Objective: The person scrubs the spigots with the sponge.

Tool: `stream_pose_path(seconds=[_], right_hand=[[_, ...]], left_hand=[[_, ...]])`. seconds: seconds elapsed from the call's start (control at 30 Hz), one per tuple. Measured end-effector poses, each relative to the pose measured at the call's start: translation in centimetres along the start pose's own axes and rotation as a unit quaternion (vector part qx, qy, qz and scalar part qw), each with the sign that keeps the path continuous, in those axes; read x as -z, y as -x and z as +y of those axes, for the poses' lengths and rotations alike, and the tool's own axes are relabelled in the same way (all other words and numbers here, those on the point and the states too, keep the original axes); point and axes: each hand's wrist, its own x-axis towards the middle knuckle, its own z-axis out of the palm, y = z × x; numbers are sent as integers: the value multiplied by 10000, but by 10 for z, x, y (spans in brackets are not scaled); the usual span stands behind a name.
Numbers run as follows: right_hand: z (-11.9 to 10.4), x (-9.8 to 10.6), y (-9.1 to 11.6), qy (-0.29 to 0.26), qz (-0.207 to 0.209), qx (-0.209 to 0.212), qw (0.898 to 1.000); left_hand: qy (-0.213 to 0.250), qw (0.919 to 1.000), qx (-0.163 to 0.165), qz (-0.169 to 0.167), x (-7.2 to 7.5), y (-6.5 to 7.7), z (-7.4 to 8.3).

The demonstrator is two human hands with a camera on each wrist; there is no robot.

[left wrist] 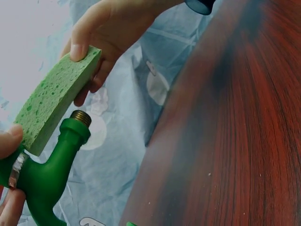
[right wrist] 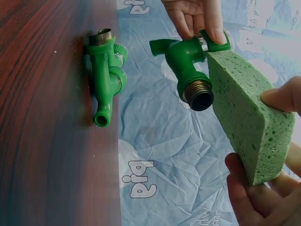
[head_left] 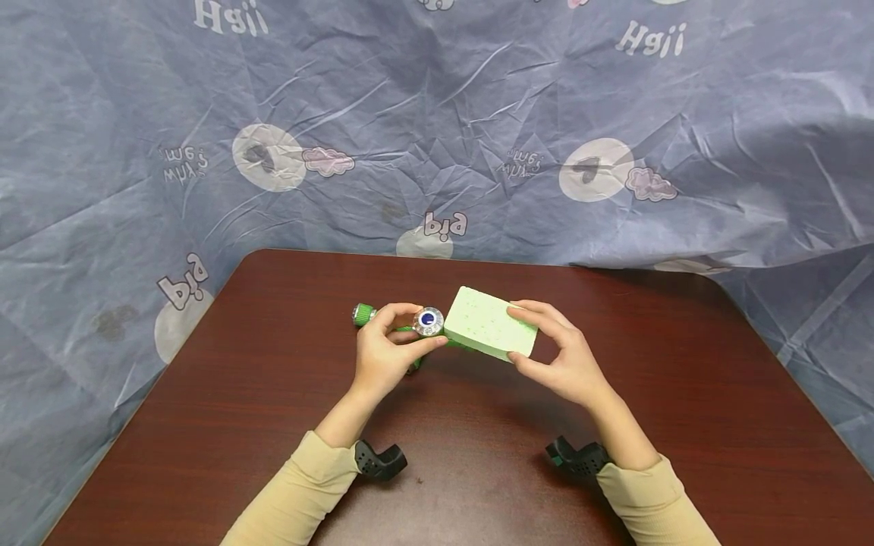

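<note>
left hand clamped on tap, right hand pinching sponge against it above the bench; steady the tap and wipe with firm, short strokes.

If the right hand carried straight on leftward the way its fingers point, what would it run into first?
Probably the green tap held in the left hand: the sponge gripped by the right hand already meets it, as far as depth shows.
</note>
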Motion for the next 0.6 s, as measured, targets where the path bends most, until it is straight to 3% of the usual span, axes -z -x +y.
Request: stream_pose_path(seconds=[0.3,0.47,0.6], right_hand=[[-4,-1,-2,398,482,2,9980],[-5,-2,-1,279,164,83,9994],[-6,-2,-2,434,343,40,9985]], left_hand=[[-173,9992,-224,296,-2,1,2],[-138,9986,-298,406,-2,0,1],[-68,9985,-289,455,-1,0,0]])
